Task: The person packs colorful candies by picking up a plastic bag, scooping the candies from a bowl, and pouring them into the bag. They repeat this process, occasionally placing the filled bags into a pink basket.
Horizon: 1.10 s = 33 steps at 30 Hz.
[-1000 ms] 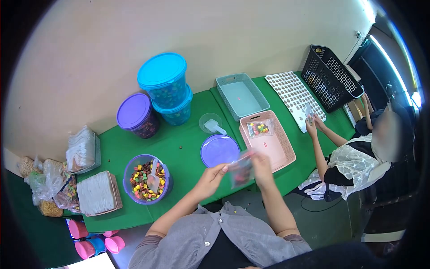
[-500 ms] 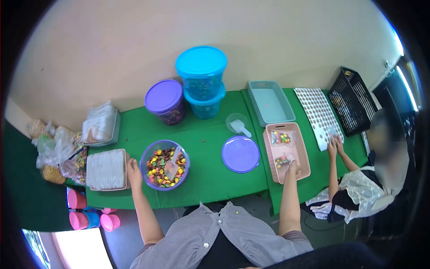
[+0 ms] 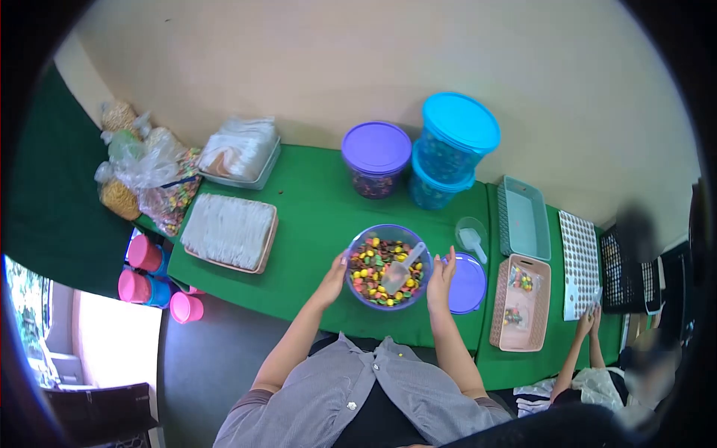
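Note:
A round purple-rimmed bowl [image 3: 354,293] of colourful candies [image 3: 373,272] stands before me, with a clear scoop [image 3: 399,272] lying on the candies. My left hand [image 3: 328,285] presses against the bowl's left side, fingers along its wall. On the opposite side is my right hand [image 3: 441,284], its palm against the bowl and its fingers stretched upward. Both hands hold the bowl between them. Just beyond my right hand lies a flat purple lid [image 3: 467,284], partly covered by that hand.
White packets fill a pink basket [image 3: 270,243] at left. Purple [image 3: 377,149] and blue [image 3: 459,123] lidded tubs stand behind. Right are a small dish with a scoop [image 3: 472,240], a pink basket [image 3: 520,340] with two candy packets, a teal basket [image 3: 524,220] and a co-worker's hands [image 3: 590,321] at a sticker sheet [image 3: 579,257].
My right hand has left the pink basket with the candy packets and come to the bowl. The bowl has shifted right, closer to the lid. My view has turned left.

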### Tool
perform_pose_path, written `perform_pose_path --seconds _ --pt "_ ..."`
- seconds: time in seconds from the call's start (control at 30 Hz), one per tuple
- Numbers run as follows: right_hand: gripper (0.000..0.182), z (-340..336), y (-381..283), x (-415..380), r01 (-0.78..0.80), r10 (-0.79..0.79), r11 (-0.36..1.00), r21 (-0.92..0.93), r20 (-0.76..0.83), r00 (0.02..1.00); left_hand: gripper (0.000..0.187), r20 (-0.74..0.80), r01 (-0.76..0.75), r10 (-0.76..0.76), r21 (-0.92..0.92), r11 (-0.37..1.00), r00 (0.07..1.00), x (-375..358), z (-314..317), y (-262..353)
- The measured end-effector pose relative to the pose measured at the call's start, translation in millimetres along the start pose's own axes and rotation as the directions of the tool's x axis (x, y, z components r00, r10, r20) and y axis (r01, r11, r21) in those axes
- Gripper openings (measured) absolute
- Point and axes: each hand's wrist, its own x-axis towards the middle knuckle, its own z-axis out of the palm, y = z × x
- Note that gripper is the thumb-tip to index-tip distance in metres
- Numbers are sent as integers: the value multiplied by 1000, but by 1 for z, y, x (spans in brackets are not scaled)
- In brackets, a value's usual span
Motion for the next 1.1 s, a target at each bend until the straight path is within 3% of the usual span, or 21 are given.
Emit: perform_pose_path --seconds 0.07,0.1,0.13,0.17,0.2,0.23,0.3,0.33,0.4,0.43,0.47,0.5,0.57,0.63,0.7,0.73,0.8,0.87,0.93,1.0,1.1 --pt "60 9 -13 -6 5 -4 1000 -28 25 1000 57 -55 -60 65 89 994 996 -6 -18 7" --pt "60 9 -17 -6 90 -92 985 -149 -8 996 50 -159 -156 167 82 984 973 -2 -36 -5" --pt "60 12 -31 -6 172 -186 949 -266 -28 982 50 -183 -150 162 81 985 970 -6 -60 1" --pt "58 15 -45 -8 249 -270 924 -290 -36 962 50 -294 -184 322 414 892 900 -11 -89 9" --pt "58 21 -63 -9 259 -273 924 -282 -11 962 51 -334 -135 492 703 699 804 -15 -116 16" --pt "57 29 -79 -9 268 -278 933 -239 -6 961 51 -355 -117 489 704 701 797 -14 -142 16" --pt "53 54 -102 -10 188 -188 981 -58 1 982 52 -443 175 571 869 462 691 -11 -186 13" --pt "53 73 -107 -12 189 -188 981 -55 15 982 52 -454 189 568 866 463 687 -8 -203 3" --pt "51 112 -120 -17 85 -111 985 148 176 978 54 -450 263 427 864 429 784 -1 -230 -12" --pt "49 135 -120 -21 168 -187 981 98 230 955 54 -474 247 380 823 511 795 2 -235 -10" --pt "47 157 -121 -24 203 -208 978 48 313 927 54 -478 249 383 823 511 791 3 -239 -8" --pt "43 183 -121 -30 338 -343 938 75 336 877 54 -475 267 355 825 498 805 1 -238 -5" --pt "37 236 -113 -37 396 -384 915 79 475 792 53 -484 290 323 819 496 814 1 -239 -6" --pt "26 289 -115 -51 244 -252 964 107 658 710 53 -496 293 319 807 513 808 1 -239 -6" --pt "22 337 -104 -61 197 33 965 -173 826 563 52 -500 271 321 789 551 804 -1 -240 -7" --pt "22 356 -88 -70 201 33 964 -172 832 554 52 -510 280 318 784 554 799 -1 -240 -9" --pt "25 388 -53 -85 433 -72 868 -245 799 597 49 -502 254 410 813 525 761 0 -239 -16" --pt "25 411 -32 -91 413 -36 859 -301 770 637 46 -504 254 366 795 551 782 -2 -241 -22" --pt "25 421 -30 -97 391 2 846 -361 737 676 43 -450 215 427 843 493 785 -4 -242 -30" --pt "24 425 -28 -94 180 133 913 -366 685 716 41 -429 197 393 839 508 813 -6 -245 -35" --pt "25 430 -25 -97 -26 207 949 -313 561 802 41 -420 169 444 849 501 791 -5 -244 -39"
